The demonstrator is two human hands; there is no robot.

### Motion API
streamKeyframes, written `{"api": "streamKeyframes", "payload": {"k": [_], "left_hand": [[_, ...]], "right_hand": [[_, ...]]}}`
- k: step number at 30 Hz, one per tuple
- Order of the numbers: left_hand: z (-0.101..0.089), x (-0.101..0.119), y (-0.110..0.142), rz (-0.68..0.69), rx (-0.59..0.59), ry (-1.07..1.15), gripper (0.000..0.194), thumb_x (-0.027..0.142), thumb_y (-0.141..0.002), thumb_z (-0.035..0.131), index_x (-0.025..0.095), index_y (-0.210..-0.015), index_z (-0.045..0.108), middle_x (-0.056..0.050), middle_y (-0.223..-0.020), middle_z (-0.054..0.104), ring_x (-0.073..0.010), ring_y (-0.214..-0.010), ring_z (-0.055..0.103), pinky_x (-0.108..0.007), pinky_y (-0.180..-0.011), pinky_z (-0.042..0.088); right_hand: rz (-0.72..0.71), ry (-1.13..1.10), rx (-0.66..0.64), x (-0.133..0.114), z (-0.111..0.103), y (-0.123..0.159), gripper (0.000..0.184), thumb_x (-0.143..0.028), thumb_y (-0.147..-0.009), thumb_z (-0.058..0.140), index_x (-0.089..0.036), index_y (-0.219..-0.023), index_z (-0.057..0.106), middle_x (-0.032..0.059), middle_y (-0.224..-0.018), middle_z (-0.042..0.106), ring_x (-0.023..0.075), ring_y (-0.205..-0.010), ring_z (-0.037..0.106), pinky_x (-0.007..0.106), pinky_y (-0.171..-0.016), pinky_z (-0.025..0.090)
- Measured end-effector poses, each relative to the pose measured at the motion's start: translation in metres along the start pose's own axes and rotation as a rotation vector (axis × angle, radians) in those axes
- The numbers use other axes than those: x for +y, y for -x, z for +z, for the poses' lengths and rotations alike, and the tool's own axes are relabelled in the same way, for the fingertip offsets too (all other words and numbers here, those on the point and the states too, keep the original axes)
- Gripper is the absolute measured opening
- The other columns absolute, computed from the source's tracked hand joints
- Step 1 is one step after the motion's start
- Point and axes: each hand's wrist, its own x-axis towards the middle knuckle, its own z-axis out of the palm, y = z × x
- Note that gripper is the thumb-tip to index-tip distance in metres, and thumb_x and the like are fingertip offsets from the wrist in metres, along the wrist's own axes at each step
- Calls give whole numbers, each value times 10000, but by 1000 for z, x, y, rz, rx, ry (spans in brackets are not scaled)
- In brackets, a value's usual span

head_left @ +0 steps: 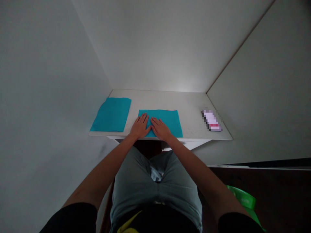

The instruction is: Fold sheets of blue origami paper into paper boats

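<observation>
A teal paper sheet [170, 119] lies near the front edge of a small white table [189, 103]. My left hand [140, 125] rests flat on its left part, fingers stretched out. My right hand [159, 127] lies flat beside it on the same sheet, fingers spread. The two hands almost touch at the thumbs. A second teal sheet [111, 114], possibly a stack, lies apart at the table's left end.
A blurred-out phone-like object [212, 120] lies at the table's right end. White walls close in on the left, back and right. A green stool [244, 199] stands low right on a dark floor.
</observation>
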Motion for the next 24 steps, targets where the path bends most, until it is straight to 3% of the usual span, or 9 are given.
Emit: {"api": "streamKeyframes", "payload": {"k": [3, 11, 24], "left_hand": [[1, -2, 0, 9, -14, 0, 742, 450, -1120, 341, 38, -1737, 359, -166, -1849, 267, -291, -1740, 238, -459, -1430, 205], [-1, 0, 0, -18, -8, 24, 801, 568, -1116, 358, 81, -1752, 348, -150, -1854, 265, -291, -1740, 236, -464, -1436, 205], [-4, 1, 0, -23, -29, 30, 817, 571, -1114, 350, 62, -1753, 328, -152, -1858, 251, -297, -1745, 216, -470, -1437, 185]], "right_hand": [[-22, -5, 6, 1, 0, 8, 649, -394, -1175, 252, -80, -1700, 469, 153, -1785, 422, 267, -1686, 383, 519, -1421, 238], [25, 39, -41, 59, -25, 42, 614, -415, -1175, 325, -180, -1730, 445, 112, -1827, 330, 300, -1710, 327, 596, -1413, 217], [91, 32, 7, 49, -32, 48, 601, -428, -1166, 368, -202, -1710, 486, 99, -1815, 373, 293, -1698, 356, 576, -1417, 219]]}}
